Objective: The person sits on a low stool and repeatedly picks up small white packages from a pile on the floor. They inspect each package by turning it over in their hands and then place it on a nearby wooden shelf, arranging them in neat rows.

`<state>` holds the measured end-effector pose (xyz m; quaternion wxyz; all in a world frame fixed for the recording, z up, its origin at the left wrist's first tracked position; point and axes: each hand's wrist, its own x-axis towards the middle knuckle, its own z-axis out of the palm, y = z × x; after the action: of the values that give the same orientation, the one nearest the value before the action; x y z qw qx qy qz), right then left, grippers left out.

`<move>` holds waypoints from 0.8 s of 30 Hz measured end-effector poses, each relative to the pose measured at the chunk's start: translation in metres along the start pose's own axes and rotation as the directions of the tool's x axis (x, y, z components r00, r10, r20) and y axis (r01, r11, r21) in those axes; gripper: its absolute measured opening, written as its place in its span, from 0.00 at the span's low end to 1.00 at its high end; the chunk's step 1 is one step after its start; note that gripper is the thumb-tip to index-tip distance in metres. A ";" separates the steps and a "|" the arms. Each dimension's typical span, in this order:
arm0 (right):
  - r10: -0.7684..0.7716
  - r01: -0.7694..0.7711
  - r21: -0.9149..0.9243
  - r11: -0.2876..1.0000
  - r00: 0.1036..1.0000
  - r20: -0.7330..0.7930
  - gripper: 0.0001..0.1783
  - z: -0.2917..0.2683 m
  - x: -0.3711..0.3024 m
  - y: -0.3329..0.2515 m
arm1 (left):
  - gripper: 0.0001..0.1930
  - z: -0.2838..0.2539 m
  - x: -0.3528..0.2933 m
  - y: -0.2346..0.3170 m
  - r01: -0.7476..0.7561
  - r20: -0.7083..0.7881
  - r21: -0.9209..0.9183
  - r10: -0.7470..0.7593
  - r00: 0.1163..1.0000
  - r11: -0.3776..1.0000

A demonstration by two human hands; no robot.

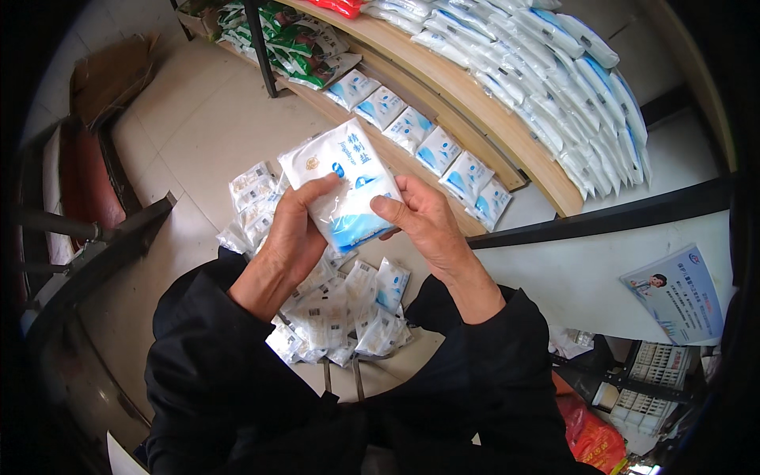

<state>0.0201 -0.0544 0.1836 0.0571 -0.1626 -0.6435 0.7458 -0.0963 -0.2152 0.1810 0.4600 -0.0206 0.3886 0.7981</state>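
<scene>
Both hands hold a white-and-blue salt packet in front of me, tilted, with its printed face up. My left hand grips its left side, thumb lying on the front and fingers hidden underneath. At the right edge my right hand pinches it between the thumb on top and the fingers behind. Below the hands, a loose heap of similar small packets lies on the floor between my knees. More packets are piled beyond my left wrist.
A row of salt packets lines the lower shelf ahead. On the upper wooden shelf are stacked white bags. Green bags sit at the far left. A blue leaflet, a white crate and a red bag are at right.
</scene>
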 end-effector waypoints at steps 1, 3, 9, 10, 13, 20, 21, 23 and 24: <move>-0.032 0.032 0.015 0.999 0.999 -0.020 0.23 0.002 0.000 0.001 | 0.27 -0.001 -0.001 -0.001 -0.033 0.026 0.032 0.032 0.999 0.999; -0.028 0.031 0.041 0.999 0.997 -0.075 0.23 0.004 0.003 0.006 | 0.29 -0.005 -0.001 -0.012 -0.068 0.010 0.087 0.067 0.998 0.994; 0.091 -0.071 0.176 0.982 0.990 -0.111 0.21 0.010 0.002 0.005 | 0.32 -0.009 -0.001 -0.006 -0.103 0.028 0.232 0.099 0.995 0.967; 0.106 -0.083 0.202 0.976 0.989 -0.105 0.21 0.011 0.002 0.005 | 0.33 -0.011 -0.001 -0.004 -0.116 0.035 0.254 0.110 0.993 0.960; 0.108 -0.070 0.282 0.957 0.987 -0.122 0.19 0.013 0.002 0.008 | 0.34 -0.007 -0.004 -0.006 -0.114 0.046 0.274 0.105 0.993 0.955; 0.255 -0.213 0.306 0.928 0.961 -0.105 0.21 0.009 -0.001 0.040 | 0.33 -0.019 -0.006 -0.011 0.046 -0.002 0.403 -0.050 0.999 0.914; 0.283 -0.237 0.331 0.913 0.954 -0.097 0.21 0.007 -0.002 0.046 | 0.31 -0.020 -0.004 -0.013 0.069 -0.017 0.427 -0.068 0.998 0.902; 0.311 -0.241 0.354 0.904 0.938 -0.156 0.20 0.002 0.000 0.061 | 0.29 -0.026 -0.003 -0.015 0.113 -0.062 0.475 -0.095 0.994 0.873; 0.310 -0.226 0.353 0.908 0.929 -0.202 0.19 -0.003 0.001 0.069 | 0.27 -0.028 -0.002 -0.017 0.082 -0.093 0.460 -0.043 0.995 0.884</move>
<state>0.0288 -0.0630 0.1155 0.0609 -0.3326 -0.4708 0.8149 -0.0913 -0.2300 0.1525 0.4611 0.0454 0.5852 0.6655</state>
